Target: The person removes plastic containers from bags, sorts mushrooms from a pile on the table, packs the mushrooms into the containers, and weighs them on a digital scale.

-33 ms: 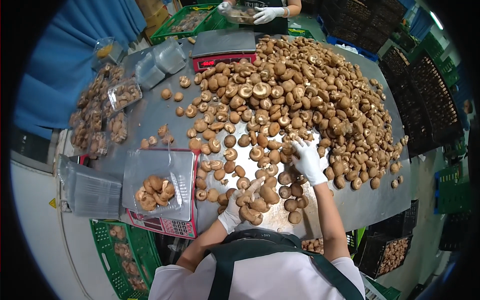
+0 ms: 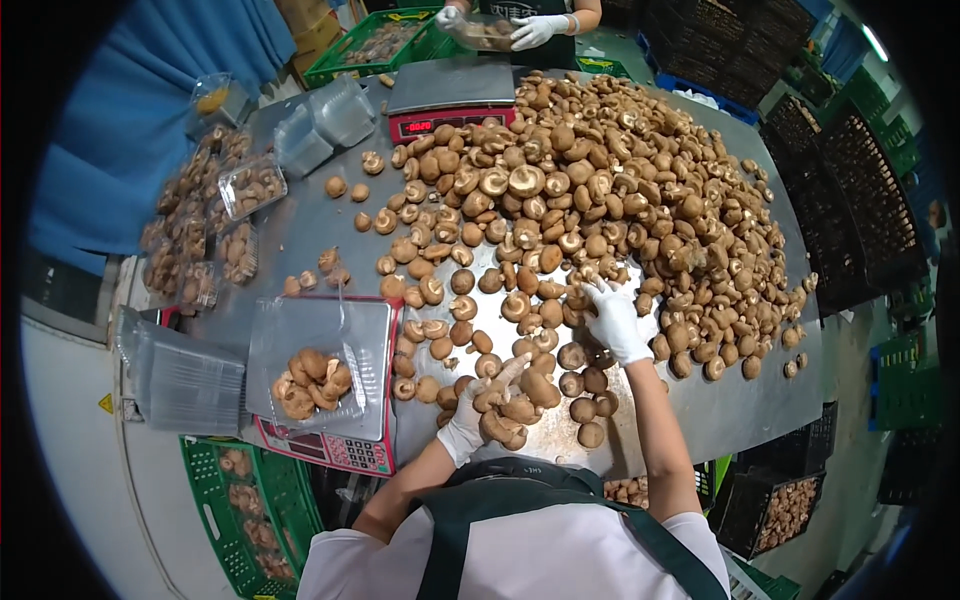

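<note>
My left hand (image 2: 464, 428), in a white glove, is closed around a cluster of brown shiitake mushrooms (image 2: 517, 408) near the table's front edge. My gloved right hand (image 2: 620, 325) reaches over loose mushrooms at the lower side of the large mushroom heap (image 2: 640, 190). Its fingers are apart and touch mushrooms; whether one is pinched is hard to see. Left of my left hand, a clear plastic tray (image 2: 268, 338) rests on a red scale (image 2: 357, 454). Several mushrooms (image 2: 312, 383) lie inside that tray.
Stacked empty clear trays (image 2: 190, 375) stand at the left, with filled packs (image 2: 250, 187) behind them. A second scale (image 2: 450, 90) sits at the far side, where another person's gloved hands (image 2: 537, 31) hold a tray. Green crates (image 2: 215, 515) and dark crates (image 2: 785, 510) flank the table.
</note>
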Tool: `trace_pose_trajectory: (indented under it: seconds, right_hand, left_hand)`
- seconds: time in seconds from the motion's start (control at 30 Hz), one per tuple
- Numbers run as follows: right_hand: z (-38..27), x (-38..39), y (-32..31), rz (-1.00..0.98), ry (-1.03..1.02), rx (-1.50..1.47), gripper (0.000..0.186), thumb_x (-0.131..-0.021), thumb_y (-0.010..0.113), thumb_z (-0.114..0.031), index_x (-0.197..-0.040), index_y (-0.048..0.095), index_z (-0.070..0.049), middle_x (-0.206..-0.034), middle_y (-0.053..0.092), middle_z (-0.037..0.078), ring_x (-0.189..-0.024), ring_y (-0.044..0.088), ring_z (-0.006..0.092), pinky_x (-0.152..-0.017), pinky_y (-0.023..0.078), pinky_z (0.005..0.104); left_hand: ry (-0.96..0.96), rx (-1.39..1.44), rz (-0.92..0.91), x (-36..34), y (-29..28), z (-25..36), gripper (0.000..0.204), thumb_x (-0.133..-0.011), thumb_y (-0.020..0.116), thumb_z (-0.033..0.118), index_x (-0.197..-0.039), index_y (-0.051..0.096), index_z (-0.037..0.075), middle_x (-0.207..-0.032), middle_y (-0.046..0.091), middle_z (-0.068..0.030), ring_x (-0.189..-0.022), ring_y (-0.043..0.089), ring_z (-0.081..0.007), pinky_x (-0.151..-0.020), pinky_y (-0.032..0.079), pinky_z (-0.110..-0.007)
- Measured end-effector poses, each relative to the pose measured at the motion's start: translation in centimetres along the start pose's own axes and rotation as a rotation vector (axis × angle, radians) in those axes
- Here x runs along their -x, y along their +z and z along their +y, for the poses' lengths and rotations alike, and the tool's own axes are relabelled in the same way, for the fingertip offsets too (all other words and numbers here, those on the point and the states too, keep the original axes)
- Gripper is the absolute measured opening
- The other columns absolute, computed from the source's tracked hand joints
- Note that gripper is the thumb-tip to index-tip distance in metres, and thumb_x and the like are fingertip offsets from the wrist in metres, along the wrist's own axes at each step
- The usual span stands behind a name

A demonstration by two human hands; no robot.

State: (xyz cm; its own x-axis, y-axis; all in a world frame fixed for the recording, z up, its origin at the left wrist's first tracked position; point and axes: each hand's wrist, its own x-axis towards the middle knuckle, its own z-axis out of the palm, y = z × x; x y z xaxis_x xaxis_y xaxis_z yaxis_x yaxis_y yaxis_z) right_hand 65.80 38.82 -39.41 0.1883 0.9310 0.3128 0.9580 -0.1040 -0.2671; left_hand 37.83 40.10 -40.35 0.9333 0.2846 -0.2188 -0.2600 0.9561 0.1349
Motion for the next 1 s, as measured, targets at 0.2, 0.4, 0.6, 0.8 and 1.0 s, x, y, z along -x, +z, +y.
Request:
trace_pose_trajectory:
  seconds: [0.2, 0.4, 0.6, 0.8, 1.0]
  right_hand:
    - [-2.2, 1.4, 0.2, -0.058, 0.331, -0.626, 0.03, -0.079, 0.067, -0.017, -0.104, 0.06, -0.003, -0.094, 0.062, 0.011, -0.083, 0.06, 0.0217, -0.074, 0.048, 0.0297]
    - [-6.6, 5.7, -0.9, -0.322, 0.78, -2.106, 0.035, -0.092, 0.05, -0.026, -0.118, 0.051, -0.002, -0.107, 0.062, 0.008, -0.088, 0.061, 0.0166, -0.069, 0.05, 0.0284]
    - [-11.1, 6.5, -1.1, -0.365, 0.906, -2.463, 0.046, -0.092, 0.039, -0.023, -0.132, 0.038, 0.0, -0.129, 0.048, 0.016, -0.117, 0.05, 0.0275, -0.092, 0.046, 0.0377]
    - [-12.1, 7.5, 0.8, -0.41, 0.846, -2.287, 0.054, -0.091, 0.048, -0.037, -0.131, 0.039, -0.002, -0.133, 0.046, 0.013, -0.124, 0.043, 0.0282, -0.104, 0.034, 0.0428]
    - [-15.1, 7.9, 0.1, -0.462, 0.705, -2.038, 0.039, -0.091, 0.053, -0.03, -0.121, 0.048, -0.006, -0.112, 0.06, 0.01, -0.097, 0.061, 0.0209, -0.067, 0.054, 0.0288]
  left_hand:
    - [0.075, 0.372, -0.373, 1.1, 0.2, -0.4, 0.086, -0.072, 0.052, 0.042, -0.145, 0.02, 0.012, -0.125, 0.044, -0.0156, -0.1, 0.054, -0.023, -0.094, 0.042, -0.039]
    - [0.151, 0.138, -0.033, 1.9, 1.4, 0.0, 0.074, -0.078, 0.039, 0.043, -0.141, 0.027, 0.006, -0.135, 0.039, -0.0205, -0.111, 0.051, -0.0308, -0.101, 0.037, -0.044]
    - [0.19, 0.045, 0.083, 2.9, -0.2, -0.3, 0.054, -0.089, 0.031, 0.038, -0.13, 0.04, 0.005, -0.123, 0.05, -0.0113, -0.111, 0.053, -0.0256, -0.096, 0.043, -0.04]
    - [0.211, 0.002, -0.005, 6.6, -0.4, 0.2, 0.061, -0.087, 0.036, 0.046, -0.137, 0.034, 0.011, -0.122, 0.051, -0.0093, -0.1, 0.059, -0.0251, -0.071, 0.055, -0.042]
    - [0.288, -0.384, 0.24, 11.8, 4.3, 2.1, 0.045, -0.091, 0.047, 0.033, -0.131, 0.045, 0.012, -0.127, 0.047, -0.0048, -0.108, 0.053, -0.016, -0.078, 0.052, -0.036]
